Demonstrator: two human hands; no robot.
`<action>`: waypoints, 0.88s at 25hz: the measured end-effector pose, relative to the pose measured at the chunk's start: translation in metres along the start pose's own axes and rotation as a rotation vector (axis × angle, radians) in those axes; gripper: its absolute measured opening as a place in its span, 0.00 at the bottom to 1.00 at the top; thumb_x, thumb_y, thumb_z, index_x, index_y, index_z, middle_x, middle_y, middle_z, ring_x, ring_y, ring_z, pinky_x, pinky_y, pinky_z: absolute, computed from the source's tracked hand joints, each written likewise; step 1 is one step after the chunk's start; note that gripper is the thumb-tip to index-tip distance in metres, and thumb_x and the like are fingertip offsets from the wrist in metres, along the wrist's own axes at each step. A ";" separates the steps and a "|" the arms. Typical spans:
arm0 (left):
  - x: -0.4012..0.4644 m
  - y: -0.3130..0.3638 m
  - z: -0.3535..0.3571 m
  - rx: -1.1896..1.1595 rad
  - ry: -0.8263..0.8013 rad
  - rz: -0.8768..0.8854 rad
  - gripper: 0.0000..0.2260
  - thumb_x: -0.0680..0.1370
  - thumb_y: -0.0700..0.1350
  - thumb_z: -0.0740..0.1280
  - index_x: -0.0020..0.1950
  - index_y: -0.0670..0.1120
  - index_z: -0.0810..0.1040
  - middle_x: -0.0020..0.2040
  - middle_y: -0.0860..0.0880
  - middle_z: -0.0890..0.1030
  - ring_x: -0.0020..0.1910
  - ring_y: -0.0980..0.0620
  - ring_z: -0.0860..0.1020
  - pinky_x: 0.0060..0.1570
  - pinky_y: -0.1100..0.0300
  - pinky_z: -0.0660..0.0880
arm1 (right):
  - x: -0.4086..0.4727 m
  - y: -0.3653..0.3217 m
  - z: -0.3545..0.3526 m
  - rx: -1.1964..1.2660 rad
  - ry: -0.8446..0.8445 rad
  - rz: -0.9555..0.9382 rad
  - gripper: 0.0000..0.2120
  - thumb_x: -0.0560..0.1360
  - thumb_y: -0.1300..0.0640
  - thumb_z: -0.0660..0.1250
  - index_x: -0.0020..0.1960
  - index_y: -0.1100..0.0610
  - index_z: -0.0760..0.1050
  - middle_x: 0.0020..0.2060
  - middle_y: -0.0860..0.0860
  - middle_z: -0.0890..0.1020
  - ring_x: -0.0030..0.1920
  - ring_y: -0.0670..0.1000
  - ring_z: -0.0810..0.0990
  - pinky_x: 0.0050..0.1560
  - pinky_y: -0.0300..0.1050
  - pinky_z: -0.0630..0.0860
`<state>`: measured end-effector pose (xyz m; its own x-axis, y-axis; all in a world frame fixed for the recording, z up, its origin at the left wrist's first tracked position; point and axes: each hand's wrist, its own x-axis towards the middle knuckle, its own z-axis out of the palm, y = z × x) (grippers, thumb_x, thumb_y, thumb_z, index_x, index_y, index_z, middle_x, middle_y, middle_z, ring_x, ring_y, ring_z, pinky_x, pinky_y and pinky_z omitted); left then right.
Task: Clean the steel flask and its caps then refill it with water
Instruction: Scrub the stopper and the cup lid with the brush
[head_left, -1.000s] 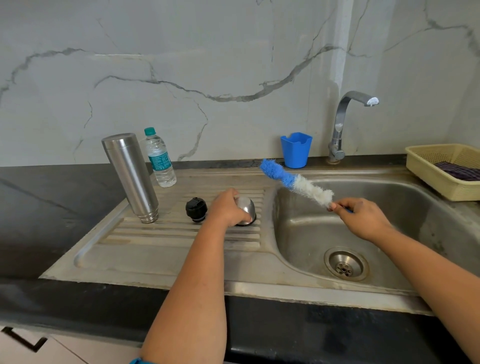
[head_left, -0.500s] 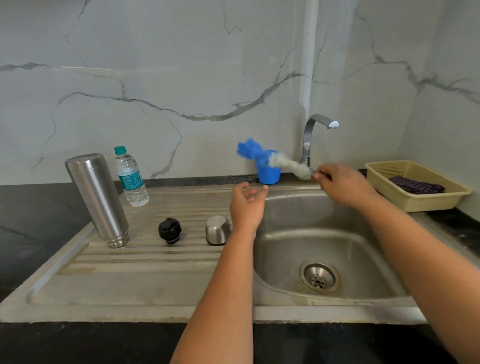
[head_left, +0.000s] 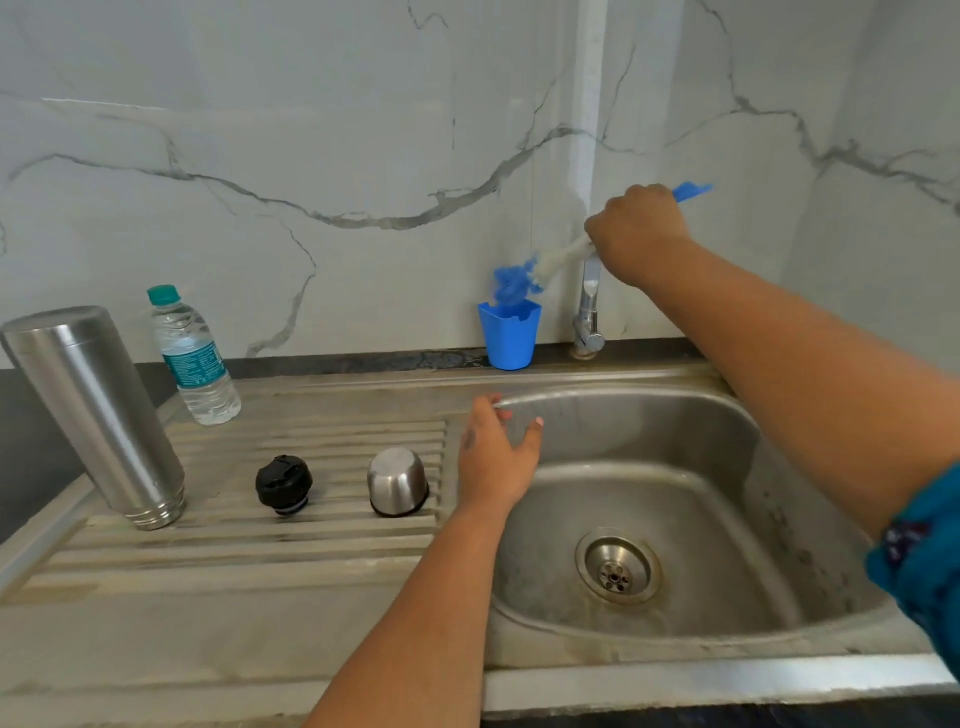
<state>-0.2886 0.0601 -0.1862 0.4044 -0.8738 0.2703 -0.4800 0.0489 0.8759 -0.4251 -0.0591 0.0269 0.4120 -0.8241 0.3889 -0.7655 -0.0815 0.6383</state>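
The steel flask (head_left: 98, 415) stands upside down on the left of the ribbed drainboard (head_left: 234, 545). A black inner cap (head_left: 283, 484) and a steel cup cap (head_left: 397, 482), mouth down, sit to its right. My left hand (head_left: 496, 457) hovers open over the sink's left rim, holding nothing. Raised in front of the tap (head_left: 588, 312), my right hand (head_left: 639, 236) grips the handle of the blue and white bottle brush (head_left: 524, 275). The brush's blue tip points down just above the blue holder cup (head_left: 509, 335).
A plastic water bottle (head_left: 193, 358) with a green cap stands behind the flask. The steel sink basin (head_left: 727, 493) with its drain (head_left: 618, 569) lies at the right. A marble wall backs the dark counter (head_left: 31, 447).
My right hand rose and tilted the brush, so its blue tip now points down over the holder cup. My left hand had let go of the steel cap and moved beside the sink rim.
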 end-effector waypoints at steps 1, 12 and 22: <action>-0.001 0.000 0.003 0.000 -0.017 0.013 0.22 0.76 0.53 0.71 0.66 0.51 0.67 0.54 0.55 0.75 0.55 0.53 0.75 0.56 0.55 0.74 | 0.005 -0.001 0.005 -0.022 0.028 -0.026 0.07 0.76 0.61 0.63 0.51 0.54 0.78 0.36 0.51 0.73 0.41 0.52 0.70 0.42 0.47 0.66; 0.000 -0.007 0.005 0.023 -0.031 -0.005 0.22 0.77 0.54 0.70 0.67 0.52 0.67 0.54 0.56 0.74 0.56 0.55 0.74 0.58 0.57 0.73 | 0.064 -0.028 0.023 -0.211 0.564 -0.198 0.12 0.74 0.62 0.59 0.40 0.52 0.79 0.47 0.54 0.78 0.62 0.60 0.74 0.68 0.64 0.64; 0.002 -0.009 0.008 -0.053 -0.018 -0.042 0.19 0.76 0.53 0.72 0.62 0.55 0.67 0.53 0.58 0.75 0.52 0.60 0.75 0.52 0.63 0.71 | 0.102 -0.069 0.052 0.359 0.431 -0.167 0.13 0.70 0.73 0.63 0.52 0.64 0.77 0.53 0.61 0.75 0.53 0.61 0.74 0.50 0.53 0.69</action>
<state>-0.2895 0.0536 -0.1970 0.4089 -0.8843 0.2255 -0.4206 0.0367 0.9065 -0.3555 -0.1663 -0.0121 0.6476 -0.4874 0.5857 -0.7616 -0.4375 0.4780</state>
